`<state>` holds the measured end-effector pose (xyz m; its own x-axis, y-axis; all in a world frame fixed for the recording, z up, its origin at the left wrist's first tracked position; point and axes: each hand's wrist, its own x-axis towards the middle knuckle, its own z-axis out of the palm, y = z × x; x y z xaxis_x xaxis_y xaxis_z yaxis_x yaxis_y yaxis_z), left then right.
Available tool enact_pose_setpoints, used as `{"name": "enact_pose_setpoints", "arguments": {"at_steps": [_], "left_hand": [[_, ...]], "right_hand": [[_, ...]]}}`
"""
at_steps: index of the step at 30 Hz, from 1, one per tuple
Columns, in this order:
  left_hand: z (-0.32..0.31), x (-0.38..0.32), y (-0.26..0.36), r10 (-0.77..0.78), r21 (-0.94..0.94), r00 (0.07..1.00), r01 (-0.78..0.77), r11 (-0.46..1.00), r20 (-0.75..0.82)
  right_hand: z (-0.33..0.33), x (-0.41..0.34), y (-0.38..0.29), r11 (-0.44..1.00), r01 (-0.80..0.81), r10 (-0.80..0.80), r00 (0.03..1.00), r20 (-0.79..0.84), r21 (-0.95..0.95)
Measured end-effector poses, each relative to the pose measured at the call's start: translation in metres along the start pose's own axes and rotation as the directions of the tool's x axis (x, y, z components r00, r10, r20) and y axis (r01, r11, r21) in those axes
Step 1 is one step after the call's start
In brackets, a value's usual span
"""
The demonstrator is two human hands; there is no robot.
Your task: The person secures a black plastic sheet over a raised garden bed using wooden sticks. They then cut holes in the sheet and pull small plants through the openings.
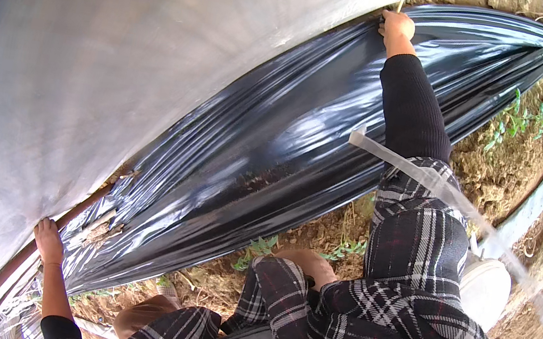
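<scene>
A large sheet of translucent whitish plastic film (98, 43) fills the upper left. Below it a long strip of black plastic film (276, 143), creased and shiny, lies over the soil. My left hand (49, 240) is at the lower left, its fingers curled over the lower edge of the whitish sheet, beside a brown bar (22, 257). Far up, my right hand (399, 26) is closed around something at the same sheet's edge, by a thin pale stick (400, 6); the fingertips are partly hidden. Dry plant debris (102, 230) rests on the black film near my left hand.
A clear plastic strip (411, 170) crosses in front of my right sleeve. Green plants (519, 122) grow in brown soil (487, 168) along the black film. A pale flat hose (541, 198) curves along the right, near a white shoe (485, 291). My bent knees are close to the bed.
</scene>
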<state>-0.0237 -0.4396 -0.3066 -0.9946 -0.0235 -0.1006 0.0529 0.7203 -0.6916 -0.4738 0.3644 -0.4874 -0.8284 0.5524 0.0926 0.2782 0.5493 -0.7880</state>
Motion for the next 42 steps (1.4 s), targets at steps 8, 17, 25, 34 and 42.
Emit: {"name": "enact_pose_setpoints", "arguments": {"at_steps": [8,17,25,34,42], "left_hand": [[-0.011,0.002,0.002,0.008,0.073,0.998,-0.013,0.997,0.069],[-0.018,0.001,0.003,0.032,0.088,0.999,-0.033,0.996,0.015],[-0.014,0.001,0.0,0.011,0.04,1.0,-0.012,0.999,0.026],[-0.014,0.001,-0.003,0.03,0.071,1.0,-0.029,0.997,-0.003],[-0.018,-0.001,-0.003,0.023,0.058,1.0,-0.024,0.998,0.018]], "right_hand": [[-0.031,-0.013,0.004,0.595,0.33,-0.005,0.913,0.408,-0.732],[-0.035,-0.01,0.027,0.791,-0.497,0.367,0.852,0.375,0.356],[-0.046,-0.002,0.043,0.678,-0.585,0.53,0.808,0.256,0.445],[-0.055,0.066,0.074,0.843,0.175,0.058,0.911,0.408,-0.509],[-0.075,0.04,0.06,0.823,-0.486,0.368,0.851,0.376,0.294]]}}
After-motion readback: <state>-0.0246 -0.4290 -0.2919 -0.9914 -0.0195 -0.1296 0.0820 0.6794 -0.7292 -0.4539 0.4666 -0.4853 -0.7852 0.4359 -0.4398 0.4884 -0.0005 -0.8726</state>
